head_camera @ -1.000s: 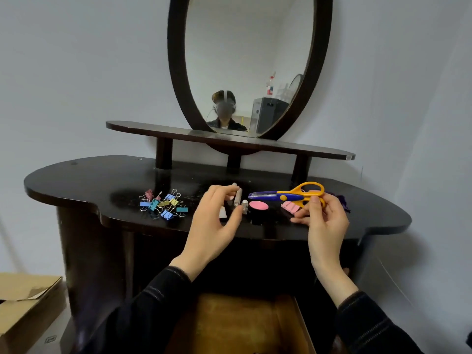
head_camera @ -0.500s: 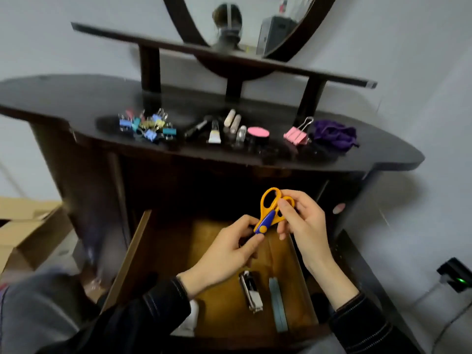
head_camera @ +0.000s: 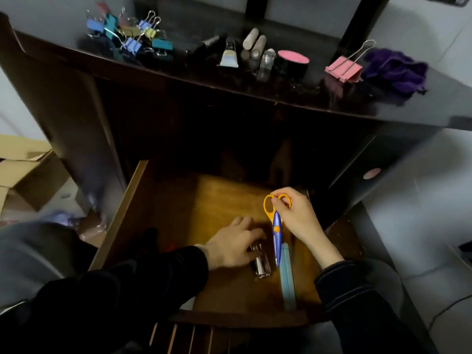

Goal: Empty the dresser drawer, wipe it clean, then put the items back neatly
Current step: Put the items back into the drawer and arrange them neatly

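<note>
**Returning the scissors to the drawer**

The dark dresser top (head_camera: 63, 60) carries the items not yet put back, and below it the drawer (head_camera: 122, 221) stands pulled out, its wooden floor lit only toward the front.

The scissors (head_camera: 277, 226) hang above the drawer's right half, orange handles up, blue blades pointing down toward the front. The right hand (head_camera: 296, 215) pinches the handle loops between thumb and fingertips. The blade tip sits over the top end of a pale blue strip (head_camera: 287, 277) that lies lengthwise near the right wall; whether tip and strip touch cannot be told. Just left of the strip lies a small metal-and-clear object (head_camera: 261, 264), probably a stapler. The left hand (head_camera: 235, 246) rests on it, fingers loosely curled over its far end; whether they grip it or only steady it cannot be told.

Recommended procedure, as a judgement from this layout:
- Lower the scissors blades-closed and lay them flat, parallel to the strip, so the row reads lengthwise
- Keep the left hand on the stapler to stop it sliding as the scissors settle beside it
- Leave the left half free for the remaining items

On the top wait the coloured binder clips (head_camera: 127, 31), the small tubes (head_camera: 252, 47), a pink-lidded jar (head_camera: 293, 61), a large pink clip (head_camera: 343, 69) and a purple cloth (head_camera: 396, 70)
</note>
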{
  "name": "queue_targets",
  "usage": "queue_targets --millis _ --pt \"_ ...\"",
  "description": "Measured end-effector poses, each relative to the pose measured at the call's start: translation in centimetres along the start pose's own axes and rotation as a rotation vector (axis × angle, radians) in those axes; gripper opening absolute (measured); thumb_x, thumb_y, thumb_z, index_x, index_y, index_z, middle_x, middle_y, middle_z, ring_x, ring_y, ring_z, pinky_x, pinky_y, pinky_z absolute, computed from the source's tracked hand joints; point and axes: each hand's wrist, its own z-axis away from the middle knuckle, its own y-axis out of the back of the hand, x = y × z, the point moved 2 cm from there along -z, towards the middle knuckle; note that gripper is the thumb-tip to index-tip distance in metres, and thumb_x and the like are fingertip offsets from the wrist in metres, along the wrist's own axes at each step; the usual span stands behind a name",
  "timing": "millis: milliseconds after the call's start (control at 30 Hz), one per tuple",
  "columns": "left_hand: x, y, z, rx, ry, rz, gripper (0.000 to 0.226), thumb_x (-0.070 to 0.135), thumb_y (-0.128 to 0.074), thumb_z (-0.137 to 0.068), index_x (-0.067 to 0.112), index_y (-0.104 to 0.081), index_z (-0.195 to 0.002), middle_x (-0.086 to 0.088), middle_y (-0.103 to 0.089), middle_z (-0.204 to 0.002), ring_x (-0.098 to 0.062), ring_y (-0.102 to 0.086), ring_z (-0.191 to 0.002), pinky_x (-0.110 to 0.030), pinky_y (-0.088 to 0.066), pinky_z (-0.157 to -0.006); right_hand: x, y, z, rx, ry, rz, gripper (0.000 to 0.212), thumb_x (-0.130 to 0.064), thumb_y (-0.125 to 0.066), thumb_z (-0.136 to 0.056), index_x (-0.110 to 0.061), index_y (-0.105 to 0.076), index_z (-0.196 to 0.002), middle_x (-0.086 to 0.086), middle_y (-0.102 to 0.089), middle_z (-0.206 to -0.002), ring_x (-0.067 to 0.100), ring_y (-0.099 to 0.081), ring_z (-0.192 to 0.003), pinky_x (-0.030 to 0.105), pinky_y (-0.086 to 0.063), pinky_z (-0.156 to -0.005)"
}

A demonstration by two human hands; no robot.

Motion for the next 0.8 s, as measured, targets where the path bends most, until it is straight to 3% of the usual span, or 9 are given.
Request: queue_targets --millis 100,300,433,500,633,733,800 --pt "0.8 -1.0 0.0 -0.066 -0.081 -0.096 0.053 0.053 -0.059 -0.089 0.035 -0.049 -0.138 -0.003 -0.039 -0.129 -0.025 -0.035 -0.119 -0.043 -0.040 -0.096 0.8 -1.2 -0.3 -0.003 0.027 0.119 0.007 -0.033 -0.055 -0.101 -0.036 -0.058 -0.107 -0.020 -0.063 -0.091 -0.003 -0.061 -0.081 0.013 -0.048 -0.064" --pt "0.4 -0.8 0.0 -0.229 -0.038 -0.023 0.041 0.057 -0.065 -0.085 0.028 -0.063 -0.113 -0.002 -0.042 -0.117 -0.026 -0.039 -0.114 -0.042 -0.045 -0.091 2.1 -2.7 -0.4 -0.113 0.004 0.131 0.016 -0.032 -0.054 -0.103 -0.030 -0.060 -0.118 -0.010 -0.064 -0.102 0.006 -0.056 -0.089 0.022 -0.052 -0.073" --pt "-0.4 0.0 -0.1 -0.225 -0.015 -0.014 0.024 0.037 -0.070 -0.084 0.022 -0.062 -0.101 -0.004 -0.046 -0.119 -0.024 -0.040 -0.113 -0.039 -0.047 -0.084 2.3 -2.9 -0.5 -0.159 -0.002 0.159 0.018 -0.031 -0.052 -0.104 -0.029 -0.058 -0.120 -0.009 -0.063 -0.106 0.007 -0.058 -0.092 0.020 -0.053 -0.073" --pt "-0.5 0.2 -0.2 -0.232 -0.013 0.000 0.020 0.025 -0.067 -0.083 0.022 -0.061 -0.101 -0.004 -0.046 -0.121 -0.025 -0.041 -0.115 -0.037 -0.046 -0.078 2.4 -3.3 -0.5 -0.209 -0.013 0.200 0.018 -0.029 -0.052 -0.104 -0.027 -0.058 -0.121 -0.010 -0.062 -0.105 0.007 -0.059 -0.091 0.015 -0.049 -0.068" --pt "-0.8 0.2 -0.4 -0.227 0.004 -0.017 0.025 0.023 -0.067 -0.082 0.020 -0.060 -0.107 -0.004 -0.046 -0.122 -0.024 -0.040 -0.115 -0.034 -0.043 -0.076 2.5 -4.0 -0.8 -0.278 -0.083 0.345 0.014 -0.029 -0.050 -0.104 -0.024 -0.056 -0.115 -0.004 -0.066 -0.094 0.013 -0.065 -0.081 0.025 -0.054 -0.063" --pt "-0.9 0.3 -0.4 -0.230 0.002 -0.025 0.029 0.027 -0.068 -0.084 0.019 -0.060 -0.111 -0.004 -0.045 -0.124 -0.024 -0.040 -0.116 -0.036 -0.046 -0.083 2.5 -4.3 -1.1 -0.260 -0.099 0.462 0.012 -0.025 -0.048 -0.105 -0.019 -0.057 -0.110 -0.003 -0.062 -0.084 0.011 -0.059 -0.068 0.021 -0.043 -0.054" --pt "-0.9 0.2 -0.4 -0.231 0.006 -0.033 0.031 0.029 -0.067 -0.085 0.019 -0.060 -0.113 -0.005 -0.045 -0.126 -0.025 -0.041 -0.117 -0.039 -0.048 -0.089 2.3 -4.5 -1.1 -0.260 -0.114 0.515 0.012 -0.021 -0.049 -0.104 -0.016 -0.058 -0.110 0.001 -0.063 -0.089 0.016 -0.061 -0.073 0.026 -0.049 -0.059"
